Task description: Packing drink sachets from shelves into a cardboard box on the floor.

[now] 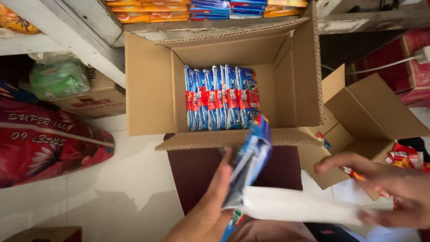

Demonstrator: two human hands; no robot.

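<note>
The left hand (210, 210) is wrapped around a few blue snack packets (251, 157). It holds them up on their edges, squeezed together, just in front of the big open cardboard box (148, 89). Held like this, they match the packets already in the box (222, 97). Those stand in a neat row on their edges, pressed close, so many fit side by side. There is bare room in the box to the right of the row.

The right hand (385, 188) is blurry. Its fingers look spread out, and it touches the end of a white, soft sheet or bag (295, 206) that lies under the packets. I cannot tell if it is gripping it.

The box flaps are folded wide open, so nothing blocks the way in. A smaller open box (367, 116) sits to the right with red packets (405, 157) beside it. A shelf (201, 11) above holds orange and blue packets. A red sack (45, 143) lies on the floor (121, 188) to the left.
</note>
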